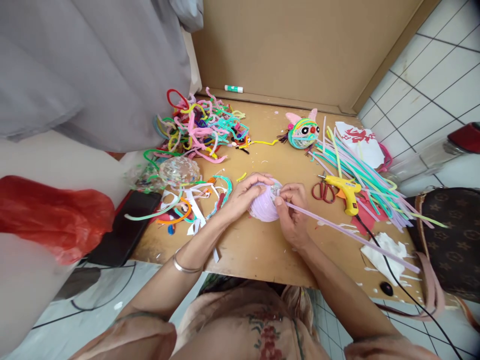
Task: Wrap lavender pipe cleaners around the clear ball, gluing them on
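Note:
A round ball wrapped in lilac pipe cleaner (264, 206) is held over the wooden table. My left hand (247, 196) is closed around its left and upper side. With its fingers pinched, my right hand (293, 212) grips a long lilac pipe cleaner (348, 232) at the ball's right side. The pipe cleaner's free end stretches off to the lower right. Near the top of the ball a paler patch shows between the hands, partly hidden by fingers.
Behind stands a finished-looking animal head (303, 131) with pink ears. To the right lie red-handled scissors (323, 192), a yellow glue gun (347, 190) with a black cord, and straight pipe cleaners (369, 175). Tangled pipe cleaners (198, 125) and a clear plastic ball (179, 171) are left. A handbag (450, 240) sits far right.

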Demonstrator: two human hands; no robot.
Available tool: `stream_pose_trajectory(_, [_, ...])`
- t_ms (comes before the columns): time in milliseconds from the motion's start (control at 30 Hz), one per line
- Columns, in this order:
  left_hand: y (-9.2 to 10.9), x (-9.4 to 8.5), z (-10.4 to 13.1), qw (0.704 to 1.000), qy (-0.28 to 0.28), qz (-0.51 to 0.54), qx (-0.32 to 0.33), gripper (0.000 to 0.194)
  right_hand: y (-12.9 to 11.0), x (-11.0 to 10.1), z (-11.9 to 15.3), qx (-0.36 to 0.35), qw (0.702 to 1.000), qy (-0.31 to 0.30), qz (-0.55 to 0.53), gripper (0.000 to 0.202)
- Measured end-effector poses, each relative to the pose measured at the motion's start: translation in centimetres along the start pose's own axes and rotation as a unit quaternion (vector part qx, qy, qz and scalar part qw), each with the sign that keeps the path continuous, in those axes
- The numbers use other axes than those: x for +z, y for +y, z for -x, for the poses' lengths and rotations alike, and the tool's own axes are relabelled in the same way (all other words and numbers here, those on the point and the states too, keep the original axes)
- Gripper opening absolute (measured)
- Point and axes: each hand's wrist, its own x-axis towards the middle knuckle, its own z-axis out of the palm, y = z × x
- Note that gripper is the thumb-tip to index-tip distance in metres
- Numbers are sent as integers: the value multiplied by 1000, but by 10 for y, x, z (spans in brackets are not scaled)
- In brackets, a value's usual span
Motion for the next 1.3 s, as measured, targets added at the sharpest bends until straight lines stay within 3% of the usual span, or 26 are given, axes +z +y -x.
stream_pose_trajectory(800, [-1,3,0,998,2,-53,19,24,3,0,0,-13,1000,4,23,14])
stream_pose_trajectory(1000, [-1,3,1,998,-5,-43,42,20,5,1,2,-22,999,17,22,1])
stream_pose_trajectory(1300, [-3,3,1,999,-4,-43,31,24,2,0,1,-42,999,23,1,7])
